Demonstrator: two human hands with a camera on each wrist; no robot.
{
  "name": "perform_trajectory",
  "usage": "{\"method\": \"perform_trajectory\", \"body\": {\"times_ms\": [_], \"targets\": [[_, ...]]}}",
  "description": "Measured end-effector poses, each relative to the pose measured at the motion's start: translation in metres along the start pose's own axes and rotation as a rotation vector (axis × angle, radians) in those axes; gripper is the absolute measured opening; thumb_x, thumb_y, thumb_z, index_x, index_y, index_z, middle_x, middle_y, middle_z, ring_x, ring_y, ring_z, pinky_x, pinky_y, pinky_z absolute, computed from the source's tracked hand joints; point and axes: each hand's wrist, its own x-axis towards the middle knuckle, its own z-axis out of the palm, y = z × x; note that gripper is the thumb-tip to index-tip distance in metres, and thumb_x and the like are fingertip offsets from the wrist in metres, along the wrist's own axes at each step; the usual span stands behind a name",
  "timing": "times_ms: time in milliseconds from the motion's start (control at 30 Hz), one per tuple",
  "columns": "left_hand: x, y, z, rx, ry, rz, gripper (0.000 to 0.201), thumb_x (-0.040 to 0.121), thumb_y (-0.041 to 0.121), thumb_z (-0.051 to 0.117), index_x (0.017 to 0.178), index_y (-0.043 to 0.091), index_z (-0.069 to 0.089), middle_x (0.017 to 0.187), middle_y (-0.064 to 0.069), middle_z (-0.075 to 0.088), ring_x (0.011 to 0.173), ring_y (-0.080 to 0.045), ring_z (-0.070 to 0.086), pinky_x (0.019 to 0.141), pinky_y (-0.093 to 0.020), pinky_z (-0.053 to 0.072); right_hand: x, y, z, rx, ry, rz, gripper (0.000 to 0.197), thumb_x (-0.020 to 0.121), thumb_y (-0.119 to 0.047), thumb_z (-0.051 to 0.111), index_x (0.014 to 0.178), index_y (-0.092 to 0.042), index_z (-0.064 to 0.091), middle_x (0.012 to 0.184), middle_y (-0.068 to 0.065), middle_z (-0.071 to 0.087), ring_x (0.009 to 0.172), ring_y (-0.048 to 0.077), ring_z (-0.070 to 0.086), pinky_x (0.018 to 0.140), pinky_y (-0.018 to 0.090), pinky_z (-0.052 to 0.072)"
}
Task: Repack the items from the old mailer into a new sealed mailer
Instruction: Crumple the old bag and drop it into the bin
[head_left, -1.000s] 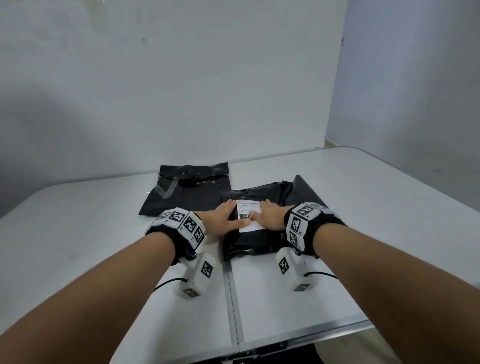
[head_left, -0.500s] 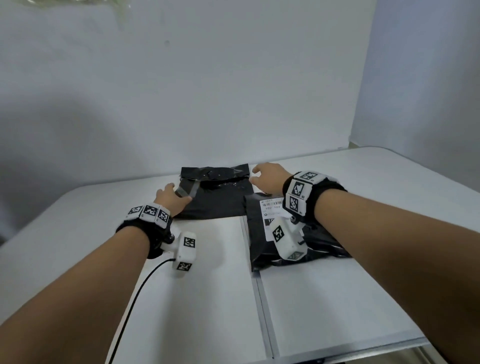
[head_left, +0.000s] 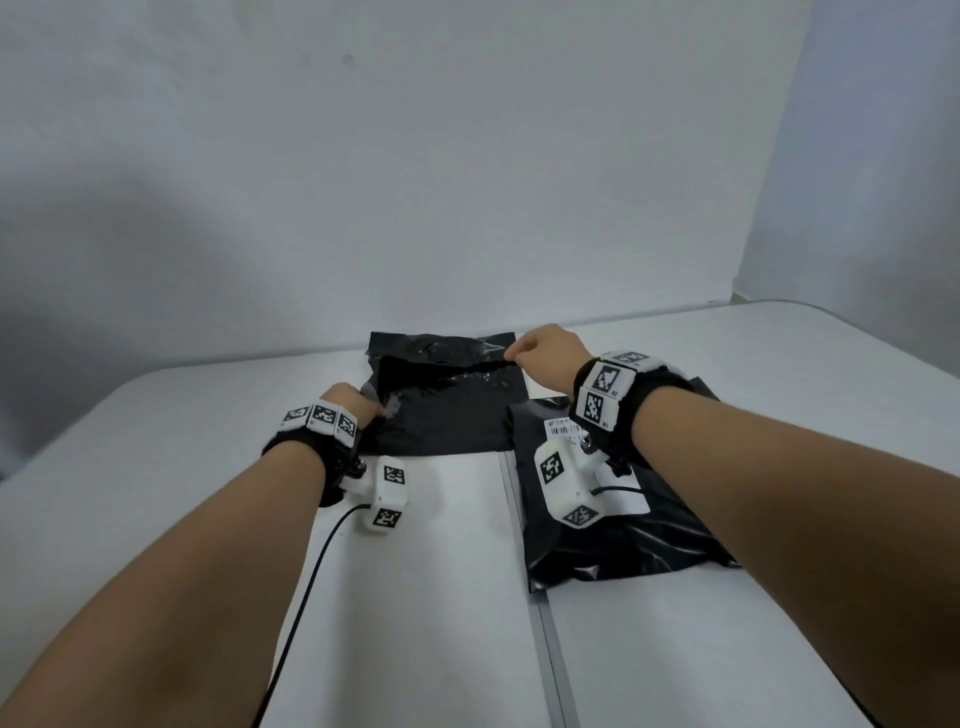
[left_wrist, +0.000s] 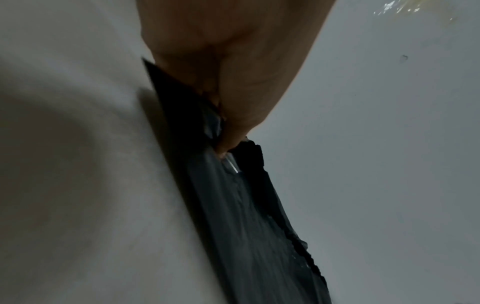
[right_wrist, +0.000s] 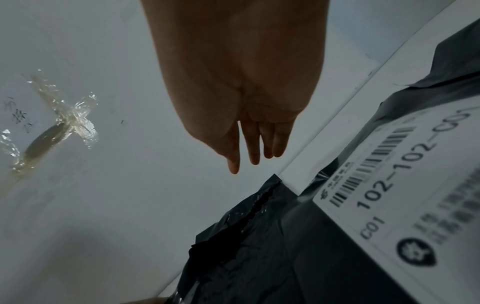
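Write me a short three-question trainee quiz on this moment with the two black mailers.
1. True or false: the left hand pinches the torn black mailer at its edge.
2. The number on the shipping label of the labelled black mailer starts with: A) 102-102 B) 305-417 C) 880-221
3. Which mailer lies nearer the person?
Key: 1 true; 2 A; 3 the labelled black mailer.
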Motion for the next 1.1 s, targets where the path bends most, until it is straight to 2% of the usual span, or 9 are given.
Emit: {"method": "perform_trajectory", "body": {"times_ms": [233, 333, 467, 600, 700, 833, 900, 967, 1100], "targets": [[-0.007, -0.003, -0.011, -0.194, 0.290, 0.070, 0.035, 0.090, 0.005, 0.047, 0.119, 0.012, 0.066, 0.124, -0.011, 0.064, 0.114, -0.035, 0.058, 0.092, -0.033, 0.044, 0.003, 0.006, 0.001, 0.037, 0.006, 0.000, 0.034, 0.089, -0.005, 0.044, 0.101, -0.017, 0.073, 0.117, 0.004, 0.068, 0.096, 0.016, 0.057, 0.077, 0.019, 0.040], [-0.018, -0.001, -0.027, -0.355, 0.524, 0.174, 0.037, 0.088, -0.002, 0.042, 0.110, 0.008, 0.070, 0.115, -0.014, 0.069, 0.109, -0.033, 0.060, 0.089, -0.027, 0.043, 0.001, 0.007, -0.004, 0.075, 0.041, 0.007, 0.030, 0.090, -0.009, 0.047, 0.109, -0.016, 0.069, 0.124, 0.005, 0.064, 0.113, 0.021, 0.058, 0.092, 0.024, 0.043], [-0.032, 0.014, -0.050, -0.441, 0.614, 0.373, 0.036, 0.082, -0.008, 0.041, 0.094, 0.003, 0.074, 0.101, -0.014, 0.073, 0.100, -0.029, 0.064, 0.082, -0.016, 0.040, -0.004, 0.001, -0.013, 0.114, 0.080, -0.014, 0.045, 0.093, -0.027, 0.052, 0.135, -0.012, 0.047, 0.140, 0.006, 0.050, 0.130, 0.023, 0.046, 0.105, 0.029, 0.034], [-0.060, 0.041, -0.057, -0.561, 0.535, 0.618, 0.033, 0.078, -0.012, 0.044, 0.082, 0.006, 0.071, 0.094, -0.011, 0.071, 0.093, -0.024, 0.066, 0.093, -0.027, 0.048, -0.014, -0.017, -0.018, 0.311, 0.069, -0.083, 0.073, 0.087, -0.047, 0.058, 0.146, -0.018, 0.026, 0.148, 0.006, 0.040, 0.133, 0.024, 0.043, 0.107, 0.033, 0.037], [-0.087, 0.058, -0.055, -0.633, 0.439, 0.716, 0.035, 0.078, -0.013, 0.043, 0.075, 0.012, 0.067, 0.090, -0.003, 0.070, 0.086, -0.014, 0.065, 0.087, -0.020, 0.048, -0.027, -0.034, -0.020, 0.558, 0.033, -0.189, 0.088, 0.079, -0.048, 0.068, 0.148, -0.031, 0.016, 0.144, -0.001, 0.045, 0.129, 0.019, 0.048, 0.107, 0.038, 0.040], [-0.103, 0.077, -0.049, -0.792, 0.327, 0.627, 0.043, 0.080, -0.006, 0.040, 0.066, 0.025, 0.068, 0.080, 0.004, 0.071, 0.082, -0.018, 0.067, 0.082, -0.028, 0.053, -0.048, -0.047, -0.019, 0.622, -0.163, -0.275, 0.071, 0.087, -0.040, 0.064, 0.144, -0.038, 0.023, 0.135, -0.007, 0.054, 0.118, 0.013, 0.058, 0.088, 0.038, 0.054], [-0.113, 0.086, -0.042, -0.917, 0.134, 0.535, 0.036, 0.083, -0.005, 0.042, 0.072, 0.021, 0.063, 0.077, -0.003, 0.066, 0.074, -0.023, 0.062, 0.074, -0.036, 0.054, -0.056, -0.051, -0.019, 0.604, -0.228, -0.280, 0.071, 0.087, -0.037, 0.065, 0.144, -0.039, 0.023, 0.134, -0.006, 0.054, 0.112, 0.014, 0.061, 0.078, 0.034, 0.057], [-0.126, 0.095, -0.037, -1.032, -0.066, 0.443, 0.021, 0.085, -0.004, 0.046, 0.087, 0.015, 0.053, 0.083, -0.011, 0.062, 0.068, -0.026, 0.060, 0.068, -0.039, 0.054, -0.058, -0.053, -0.020, 0.614, -0.221, -0.297, 0.075, 0.088, -0.023, 0.066, 0.146, -0.035, 0.021, 0.134, 0.002, 0.054, 0.107, 0.017, 0.061, 0.080, 0.033, 0.055], [-0.140, 0.103, -0.039, -1.122, -0.193, 0.410, 0.022, 0.086, -0.008, 0.047, 0.095, 0.012, 0.049, 0.087, -0.012, 0.058, 0.065, -0.023, 0.060, 0.062, -0.032, 0.052, -0.059, -0.047, -0.029, 0.511, -0.103, -0.331, 0.072, 0.082, 0.006, 0.058, 0.142, -0.027, 0.036, 0.126, 0.008, 0.055, 0.112, 0.026, 0.057, 0.095, 0.041, 0.050]]}}
